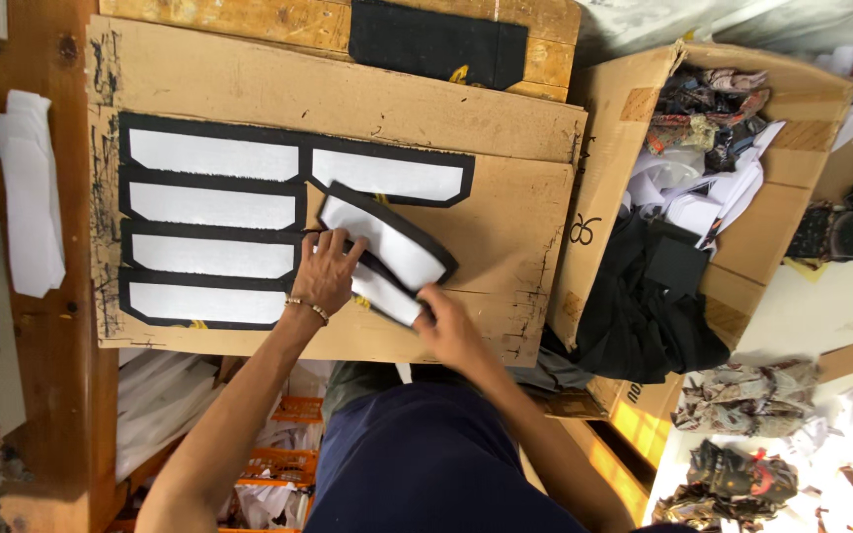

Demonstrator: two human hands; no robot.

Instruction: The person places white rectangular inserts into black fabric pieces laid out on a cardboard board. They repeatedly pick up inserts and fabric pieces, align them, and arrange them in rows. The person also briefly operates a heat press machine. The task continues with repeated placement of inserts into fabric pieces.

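Probably a garment workshop: a carton [733, 197] of fabric scraps (more on the floor [802, 316]), a cardboard-covered wooden bench [51, 326].

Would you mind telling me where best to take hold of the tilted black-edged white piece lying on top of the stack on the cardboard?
Probably by its upper-right long edge, coming from the right: the tilted piece overlaps another piece, the left hand presses its left end, and the right hand is at the lower end. That edge lies free over bare cardboard.
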